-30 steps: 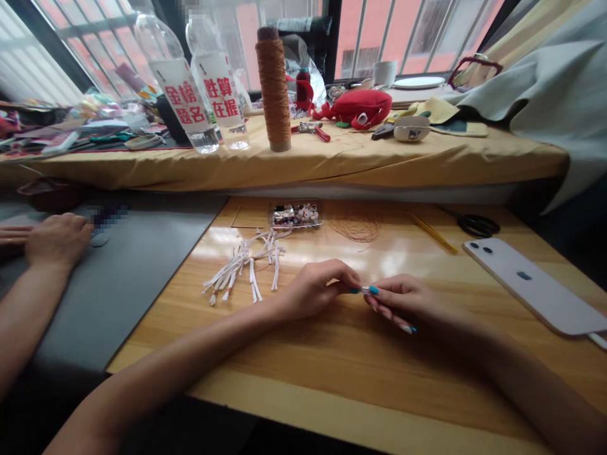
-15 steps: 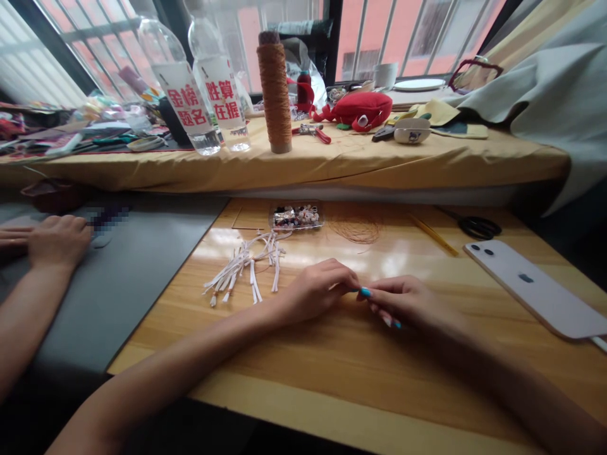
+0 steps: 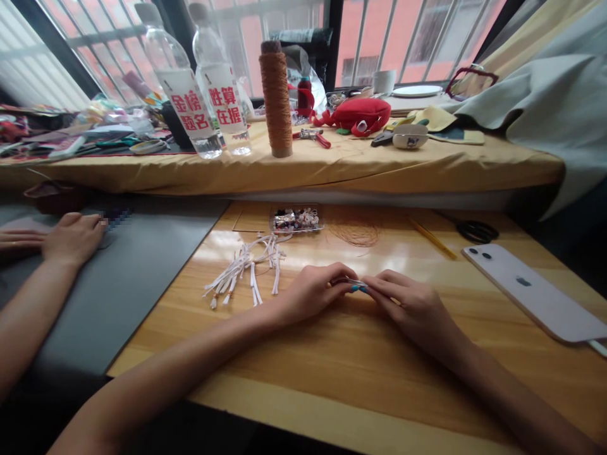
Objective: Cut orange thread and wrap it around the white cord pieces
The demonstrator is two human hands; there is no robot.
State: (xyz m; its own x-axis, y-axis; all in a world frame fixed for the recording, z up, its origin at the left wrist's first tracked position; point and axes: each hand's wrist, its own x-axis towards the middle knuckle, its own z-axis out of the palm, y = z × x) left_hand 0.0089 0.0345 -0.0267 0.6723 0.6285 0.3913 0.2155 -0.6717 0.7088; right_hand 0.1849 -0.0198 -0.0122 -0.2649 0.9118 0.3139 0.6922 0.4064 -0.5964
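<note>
My left hand [image 3: 315,292] and my right hand [image 3: 410,303] meet fingertip to fingertip just above the wooden table [image 3: 294,373]. Between them, both pinch a thin pale strip [image 3: 351,281], mostly covered by the fingers; its exact kind is too small to make out. Blue nails show where the tips come together. To the left of my left hand lies a loose bunch of white cords [image 3: 232,272], some with knotted or wrapped ends. Behind the hands are a clear tray of beads [image 3: 298,218] and a loose coil of thin brown thread [image 3: 355,234].
At right lie a yellow pencil-like stick [image 3: 431,237], black-handled scissors [image 3: 477,231] and a phone [image 3: 531,287] with a cable. Another person's hand [image 3: 73,237] rests on the grey table at left. Two bottles [image 3: 222,114] and a brown thread spool [image 3: 275,101] stand on the raised ledge.
My right hand has turned and its fingers have drawn in against the left fingertips, so the pale strip now shows. The other person's hand has shifted slightly right.
</note>
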